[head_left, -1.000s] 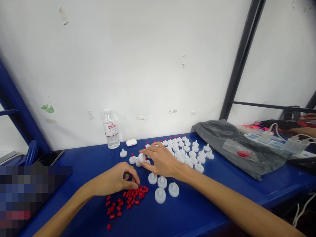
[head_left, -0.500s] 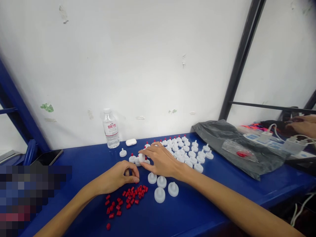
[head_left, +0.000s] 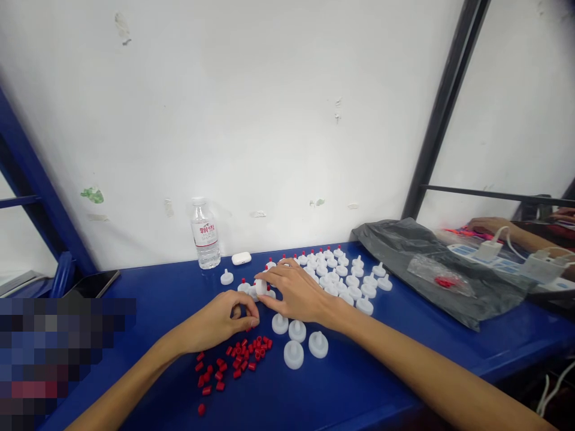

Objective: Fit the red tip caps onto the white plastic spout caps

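My right hand [head_left: 296, 293] pinches a white plastic cap [head_left: 261, 287] between thumb and fingers, just above the blue table [head_left: 148, 299]. My left hand [head_left: 220, 323] is closed in a pinch right beside it, fingertips near the white cap; a small red piece seems to sit at its fingertips. A pile of small red caps [head_left: 233, 362] lies just under and in front of my left hand. Several bare white caps [head_left: 294, 353] stand in front of my right wrist. More white caps [head_left: 341, 275], some with red tips, are grouped behind my right hand.
A water bottle [head_left: 205, 234] and a white earbud case [head_left: 241, 258] stand near the wall. A dark phone [head_left: 92, 284] lies at the left. A grey plastic bag [head_left: 431, 269] holds a clear bag of red pieces. Another person's hand [head_left: 489, 225] is at a power strip, far right.
My left hand has lifted off the red pile and moved up toward the white cap in my right hand. The right hand has barely moved.
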A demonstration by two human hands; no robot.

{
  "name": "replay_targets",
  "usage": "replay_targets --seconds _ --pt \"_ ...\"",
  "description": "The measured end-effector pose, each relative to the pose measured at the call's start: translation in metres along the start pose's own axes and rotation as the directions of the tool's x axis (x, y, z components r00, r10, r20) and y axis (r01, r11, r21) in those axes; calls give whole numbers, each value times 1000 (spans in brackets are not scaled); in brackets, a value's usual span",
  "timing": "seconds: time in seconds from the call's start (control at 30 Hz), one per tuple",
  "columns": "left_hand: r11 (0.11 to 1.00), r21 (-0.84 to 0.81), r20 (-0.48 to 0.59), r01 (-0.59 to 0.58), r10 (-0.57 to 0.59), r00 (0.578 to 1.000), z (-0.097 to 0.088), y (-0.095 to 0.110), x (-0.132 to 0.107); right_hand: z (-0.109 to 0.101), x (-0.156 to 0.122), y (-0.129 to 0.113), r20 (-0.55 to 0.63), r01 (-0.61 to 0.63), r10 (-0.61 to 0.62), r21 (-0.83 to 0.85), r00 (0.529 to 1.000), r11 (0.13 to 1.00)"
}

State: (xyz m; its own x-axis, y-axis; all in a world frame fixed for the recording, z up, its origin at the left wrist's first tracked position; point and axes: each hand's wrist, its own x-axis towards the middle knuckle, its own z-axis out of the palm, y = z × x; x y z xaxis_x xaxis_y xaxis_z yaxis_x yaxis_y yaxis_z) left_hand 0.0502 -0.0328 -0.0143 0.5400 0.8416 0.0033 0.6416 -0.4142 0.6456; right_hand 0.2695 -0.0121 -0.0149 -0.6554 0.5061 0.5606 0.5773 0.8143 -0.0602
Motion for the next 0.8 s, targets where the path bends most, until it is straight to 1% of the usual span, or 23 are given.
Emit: replay_targets --seconds 0.07,0.13,0.2,0.27,0.37,0.43,0.6,0.73,0.8 --pt "997 -71 -6 -2 1 1000 -3 3 0 -1 0 0 -15 -12 12 2 1000 1000" --pt "983 -183 -10 5 -7 1000 -5 5 1 -2 1 0 -34 -30 30 1 999 1000" --pt "963 -271 -48 7 -21 999 -9 5 2 -2 1 1 -56 -47 47 -4 997 999" --pt "956 -293 -147 -17 -28 989 -11 3 4 -1 1 2 -72 -54 53 -8 996 999" --pt "970 -242 -321 -39 -42 946 -15 2 6 0 0 2 -72 -43 43 -8 996 999" --pt "978 -205 -378 -27 -53 924 -16 3 5 0 1 1 -64 -29 29 -4 998 1000" --pt "988 -155 -395 12 -73 916 -15 3 5 -2 1 -2 -61 -3 4 21 998 1000" --pt "986 -166 -385 -25 -42 922 -13 2 6 -3 1 -2 -41 4 -2 38 999 999" --pt "983 -183 -383 -28 -45 923 -12 2 7 -3 0 -1 -35 13 -11 48 999 999"
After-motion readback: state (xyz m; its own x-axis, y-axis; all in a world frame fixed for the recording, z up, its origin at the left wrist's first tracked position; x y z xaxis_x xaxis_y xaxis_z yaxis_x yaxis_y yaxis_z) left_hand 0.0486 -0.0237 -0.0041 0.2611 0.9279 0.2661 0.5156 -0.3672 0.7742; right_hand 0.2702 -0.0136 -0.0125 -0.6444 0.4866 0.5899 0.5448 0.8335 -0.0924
